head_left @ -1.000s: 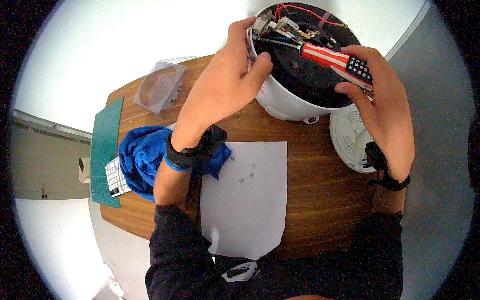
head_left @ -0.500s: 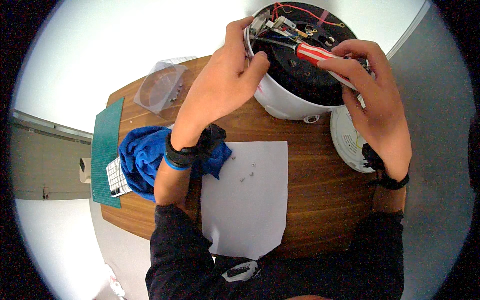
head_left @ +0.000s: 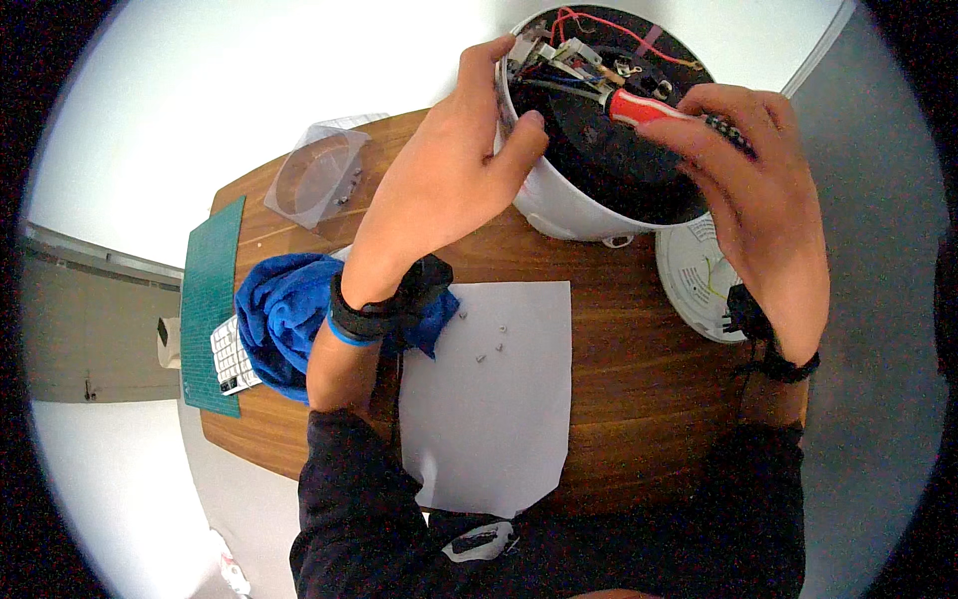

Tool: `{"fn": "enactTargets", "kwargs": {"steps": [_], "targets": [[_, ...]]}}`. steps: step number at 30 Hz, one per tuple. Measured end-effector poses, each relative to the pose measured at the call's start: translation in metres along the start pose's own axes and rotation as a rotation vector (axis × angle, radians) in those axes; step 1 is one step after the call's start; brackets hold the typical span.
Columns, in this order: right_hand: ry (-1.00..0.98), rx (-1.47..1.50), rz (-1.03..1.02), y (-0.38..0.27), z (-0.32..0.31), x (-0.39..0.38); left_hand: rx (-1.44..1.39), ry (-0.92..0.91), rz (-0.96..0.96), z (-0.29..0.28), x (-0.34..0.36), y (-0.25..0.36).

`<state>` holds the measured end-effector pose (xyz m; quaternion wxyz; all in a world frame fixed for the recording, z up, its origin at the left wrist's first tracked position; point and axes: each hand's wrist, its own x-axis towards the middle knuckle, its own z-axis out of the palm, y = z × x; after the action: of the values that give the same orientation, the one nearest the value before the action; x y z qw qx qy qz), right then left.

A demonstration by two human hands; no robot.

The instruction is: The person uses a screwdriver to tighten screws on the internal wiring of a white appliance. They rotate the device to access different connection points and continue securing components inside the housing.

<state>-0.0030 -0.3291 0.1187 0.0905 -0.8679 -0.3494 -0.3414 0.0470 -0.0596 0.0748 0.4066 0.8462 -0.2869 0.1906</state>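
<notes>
A round white appliance housing, like an upturned rice cooker with its bottom off, stands at the far side of the table. My left hand grips its left rim, the thumb over the opening and the other fingers partly hidden. In my right hand is a screwdriver with a red and white handle. Its shaft points left into the housing, toward a cluster of metal parts and wires near the rim; where the tip meets them I cannot make out. A red wire loops across the black inside.
A round white cover lies beside the housing. Several small screws rest on a white paper sheet. To the left are a blue cloth, a white keyboard, a green cutting mat and a clear plastic tray.
The housing, both hands and the screwdriver have shifted slightly right in the view. My right hand has turned a little on the handle, its fingers slightly blurred.
</notes>
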Motion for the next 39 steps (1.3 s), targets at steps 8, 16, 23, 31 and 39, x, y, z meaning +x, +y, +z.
{"fn": "enactTargets", "kwargs": {"steps": [8,16,23,31,39], "targets": [[0.028,0.098,0.007,0.0,0.007,0.001,-0.012,-0.029,-0.031,-0.006,0.0,0.001],[-0.075,0.244,0.29,-0.002,0.006,-0.007,-0.066,-0.045,-0.11,-0.007,0.004,0.0],[-0.179,0.486,0.133,-0.009,0.005,-0.007,-0.072,-0.011,-0.105,-0.007,0.002,-0.005],[-0.258,0.226,0.121,-0.008,-0.007,-0.006,-0.106,0.019,-0.009,-0.004,0.003,-0.012],[-0.13,0.12,-0.007,0.002,-0.002,-0.007,-0.123,0.014,-0.064,-0.004,0.002,-0.008]]}}
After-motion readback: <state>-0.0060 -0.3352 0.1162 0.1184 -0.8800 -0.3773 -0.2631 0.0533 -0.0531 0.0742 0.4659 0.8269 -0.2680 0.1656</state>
